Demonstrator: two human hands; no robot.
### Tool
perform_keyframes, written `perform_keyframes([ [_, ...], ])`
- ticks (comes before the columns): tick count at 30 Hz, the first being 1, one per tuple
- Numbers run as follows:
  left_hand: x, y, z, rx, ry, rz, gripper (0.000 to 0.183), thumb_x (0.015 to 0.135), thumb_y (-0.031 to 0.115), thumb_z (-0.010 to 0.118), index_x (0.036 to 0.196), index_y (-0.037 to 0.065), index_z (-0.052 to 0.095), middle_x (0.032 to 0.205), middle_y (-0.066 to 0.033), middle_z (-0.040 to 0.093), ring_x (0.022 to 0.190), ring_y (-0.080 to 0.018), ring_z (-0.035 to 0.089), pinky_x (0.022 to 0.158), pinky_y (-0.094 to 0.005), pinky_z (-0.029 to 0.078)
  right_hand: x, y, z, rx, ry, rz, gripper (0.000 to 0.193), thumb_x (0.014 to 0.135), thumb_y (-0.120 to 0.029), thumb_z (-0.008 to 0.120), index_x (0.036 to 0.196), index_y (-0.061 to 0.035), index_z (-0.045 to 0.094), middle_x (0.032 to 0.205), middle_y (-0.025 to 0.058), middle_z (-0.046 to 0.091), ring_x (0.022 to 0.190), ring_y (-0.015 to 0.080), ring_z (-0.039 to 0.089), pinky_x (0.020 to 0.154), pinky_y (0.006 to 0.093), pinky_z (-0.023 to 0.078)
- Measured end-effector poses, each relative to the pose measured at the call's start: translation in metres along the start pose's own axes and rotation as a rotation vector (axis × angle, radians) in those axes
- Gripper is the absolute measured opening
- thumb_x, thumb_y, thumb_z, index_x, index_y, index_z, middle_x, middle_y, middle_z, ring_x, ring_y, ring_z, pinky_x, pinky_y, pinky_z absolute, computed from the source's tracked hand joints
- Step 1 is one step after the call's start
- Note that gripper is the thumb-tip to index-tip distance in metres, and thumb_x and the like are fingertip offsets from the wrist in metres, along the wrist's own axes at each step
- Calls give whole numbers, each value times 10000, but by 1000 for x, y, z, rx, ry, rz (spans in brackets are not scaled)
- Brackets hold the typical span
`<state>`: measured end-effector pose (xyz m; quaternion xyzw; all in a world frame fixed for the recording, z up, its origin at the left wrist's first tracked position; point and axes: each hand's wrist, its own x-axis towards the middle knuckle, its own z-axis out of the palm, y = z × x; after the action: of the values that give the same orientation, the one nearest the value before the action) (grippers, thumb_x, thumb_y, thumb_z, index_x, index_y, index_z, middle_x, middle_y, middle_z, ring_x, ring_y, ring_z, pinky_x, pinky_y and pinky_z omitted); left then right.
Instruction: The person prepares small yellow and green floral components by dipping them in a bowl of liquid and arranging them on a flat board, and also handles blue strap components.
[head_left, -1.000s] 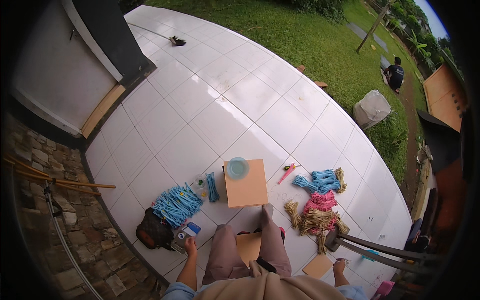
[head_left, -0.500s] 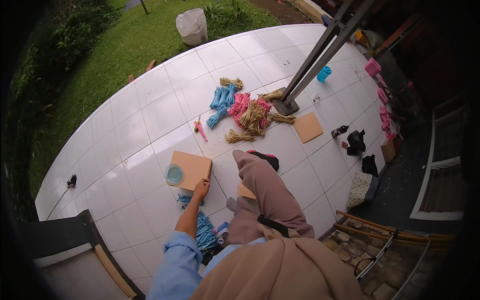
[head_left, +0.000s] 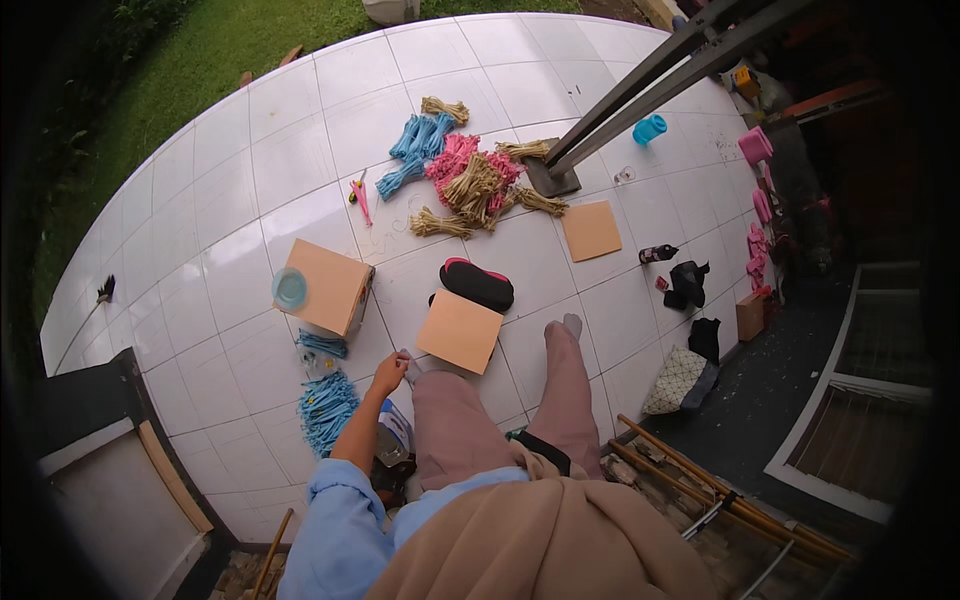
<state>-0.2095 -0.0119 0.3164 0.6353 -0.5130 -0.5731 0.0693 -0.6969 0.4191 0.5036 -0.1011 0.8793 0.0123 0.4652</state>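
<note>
No lettering, numbers or signs can be read here.

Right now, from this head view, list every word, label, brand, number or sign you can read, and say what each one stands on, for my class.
None can be read in this view.
Dark bottle: any label is too small to read.
Blue-and-white item near the left hand: any print is too blurred to read.
Tan box: no lettering can be made out on its top.

Tan board (head_left: 460,332), light-blue bundles (head_left: 327,412)
</note>
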Motion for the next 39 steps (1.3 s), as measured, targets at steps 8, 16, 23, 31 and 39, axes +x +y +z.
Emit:
perform_keyframes([
  [8,-123,-122,174,-368,592,-578,188,833,176,546,970,51,578,775,-94,625,697,-156,598,543,-302,468,243,-107,-209,-421,-144,-130,373,808,-126,528,1165,-33,479,892,152,642,806,233,641,668,345,502],
  [16,-86,-58,357,-673,939,-721,327,832,202,588,1101,28,522,921,-115,582,828,-192,561,795,-303,448,399,-329,-142,-528,-320,-692,323,849,-117,473,1168,-70,453,872,118,645,745,190,614,663,309,486],
  [23,63,-106,395,-513,903,-653,445,814,302,623,1122,11,488,1050,-207,529,965,-279,536,850,-372,429,436,-437,63,-875,-494,-1009,288,850,-96,467,1134,-49,454,808,159,640,743,284,617,695,368,481],
  [31,212,-153,391,-537,1251,-824,564,910,483,393,1234,21,385,1086,-216,507,983,-368,514,843,-412,421,463,-521,311,-757,-496,-1627,510,786,96,413,1266,-54,332,999,154,579,924,302,529,819,397,438],
  [39,149,-241,448,-971,1675,-764,556,952,444,304,1127,-43,508,1023,-178,602,935,-308,577,804,-351,451,466,-510,381,-813,-390,-1986,568,790,51,487,1320,-61,314,1068,143,508,998,283,491,854,369,427],
])
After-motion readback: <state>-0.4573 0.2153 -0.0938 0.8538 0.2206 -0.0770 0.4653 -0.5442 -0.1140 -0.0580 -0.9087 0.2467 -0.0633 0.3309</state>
